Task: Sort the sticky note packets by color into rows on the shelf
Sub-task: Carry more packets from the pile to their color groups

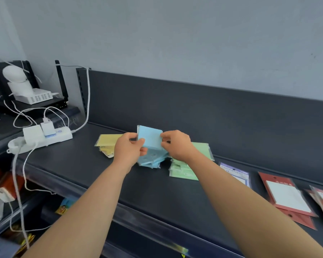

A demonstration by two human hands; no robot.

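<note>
A blue sticky note packet is held upright above the dark shelf. My left hand pinches its left edge and my right hand pinches its right edge. Under my hands lies a loose pile of more blue packets. Yellow packets lie to the left, partly hidden by my left hand. Green packets lie to the right, partly under my right wrist.
A white power strip with plugs and cables sits at the shelf's left end. White devices stand on a router behind it. Purple-edged and red-backed notepad packs lie at the right. A lower shelf holds other goods.
</note>
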